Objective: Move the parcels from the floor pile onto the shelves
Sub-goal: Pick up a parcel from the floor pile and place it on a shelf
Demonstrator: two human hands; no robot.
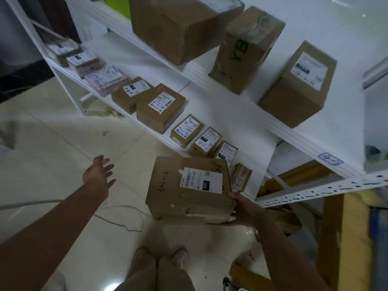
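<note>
Tiled floor [63,143], parcel [189,190] — held beside shelf edge [170,143]

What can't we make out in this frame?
Head view only:
- Floor pile: out of frame.
- Label print on held parcel: blurred.
- Right hand fingers: under parcel.
- Goods below, right: mostly hidden by top shelf.

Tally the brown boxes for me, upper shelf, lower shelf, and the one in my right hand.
Upper shelf boxes: 3
Lower shelf boxes: 6
Right hand box: 1
Total: 10
</note>
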